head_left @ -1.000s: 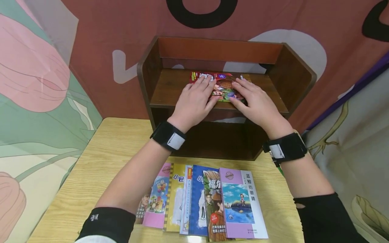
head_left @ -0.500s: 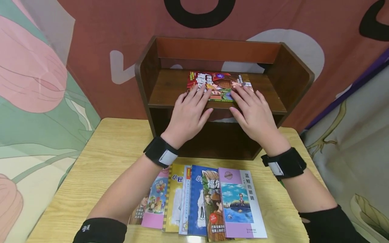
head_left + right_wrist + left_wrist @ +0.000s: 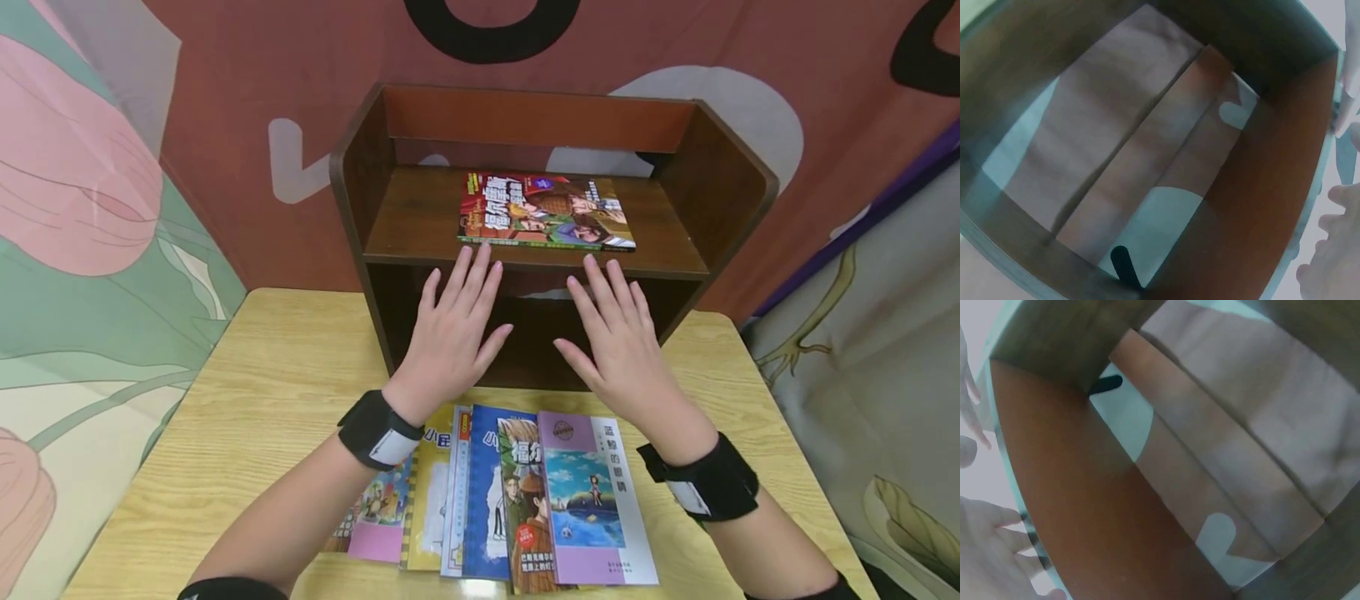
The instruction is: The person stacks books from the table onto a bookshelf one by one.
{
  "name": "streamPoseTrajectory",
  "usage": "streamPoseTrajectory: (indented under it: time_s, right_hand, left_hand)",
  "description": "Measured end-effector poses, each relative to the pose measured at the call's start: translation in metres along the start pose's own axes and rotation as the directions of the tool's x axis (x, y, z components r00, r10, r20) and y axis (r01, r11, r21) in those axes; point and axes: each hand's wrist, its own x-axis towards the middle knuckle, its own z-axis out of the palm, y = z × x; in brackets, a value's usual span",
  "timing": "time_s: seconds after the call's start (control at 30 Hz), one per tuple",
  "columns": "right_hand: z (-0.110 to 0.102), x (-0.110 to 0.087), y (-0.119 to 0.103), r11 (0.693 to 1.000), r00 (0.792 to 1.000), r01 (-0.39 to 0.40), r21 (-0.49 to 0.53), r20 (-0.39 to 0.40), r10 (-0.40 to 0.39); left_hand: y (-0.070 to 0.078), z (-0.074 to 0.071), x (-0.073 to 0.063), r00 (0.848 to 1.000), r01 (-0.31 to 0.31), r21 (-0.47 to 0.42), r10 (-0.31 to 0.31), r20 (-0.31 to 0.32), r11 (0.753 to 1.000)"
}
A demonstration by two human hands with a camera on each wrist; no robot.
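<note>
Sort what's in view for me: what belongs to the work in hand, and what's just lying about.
Seemingly part of the work:
left hand and right hand
red-covered book, flat on the upper board
wooden bookshelf
overlapping books in front of it, probably

Seemingly just around:
table underneath
printed cloth behind
black wristbands, worn

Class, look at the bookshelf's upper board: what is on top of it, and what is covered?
A book with a mostly red, colourful picture cover lies flat on the upper board. Whatever is directly beneath it cannot be seen.
</note>
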Motion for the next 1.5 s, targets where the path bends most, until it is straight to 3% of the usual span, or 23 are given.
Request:
streamPoseTrajectory:
  time_s: [0.23,0.3,0.4,0.53,0.67,0.87,1.0,1.17,1.37,1.5]
  right_hand:
    - [0.008,-0.036,-0.009,0.998,0.994,-0.055,0.023,0.093,0.052]
    - [0.013,-0.049,-0.013,0.996,0.986,-0.081,0.024,0.146,0.077]
    - [0.021,-0.068,-0.019,0.990,0.966,-0.138,0.039,0.226,0.126]
    - [0.034,-0.091,-0.026,0.974,0.915,-0.222,0.041,0.354,0.193]
    - [0.045,-0.109,-0.033,0.960,0.849,-0.278,0.031,0.476,0.231]
    - [0.050,-0.130,-0.044,0.950,0.805,-0.304,0.062,0.550,0.222]
    - [0.049,-0.139,-0.047,0.931,0.755,-0.357,0.077,0.610,0.239]
    - [0.049,-0.147,-0.056,0.917,0.685,-0.391,0.077,0.690,0.234]
    - [0.049,-0.158,-0.068,0.916,0.649,-0.387,0.105,0.737,0.189]
    - [0.050,-0.163,-0.073,0.909,0.608,-0.403,0.108,0.774,0.178]
  left_hand:
    - [0.013,0.001,-0.030,0.995,0.067,-0.043,-0.064,0.081,0.997]
    - [0.019,0.005,-0.041,0.988,0.075,-0.067,-0.065,0.141,0.995]
    - [0.026,0.015,-0.060,0.963,0.087,-0.082,-0.063,0.261,0.993]
    - [0.034,0.027,-0.082,0.913,0.109,-0.120,-0.052,0.404,0.987]
    - [0.044,0.030,-0.103,0.877,0.136,-0.201,-0.023,0.479,0.970]
    - [0.056,0.028,-0.125,0.818,0.170,-0.240,-0.002,0.575,0.956]
    - [0.056,0.030,-0.134,0.789,0.198,-0.228,-0.017,0.614,0.953]
    - [0.054,0.033,-0.140,0.766,0.223,-0.225,-0.028,0.643,0.948]
    - [0.053,0.033,-0.142,0.763,0.216,-0.223,-0.022,0.646,0.950]
    - [0.054,0.032,-0.142,0.757,0.212,-0.218,-0.019,0.653,0.953]
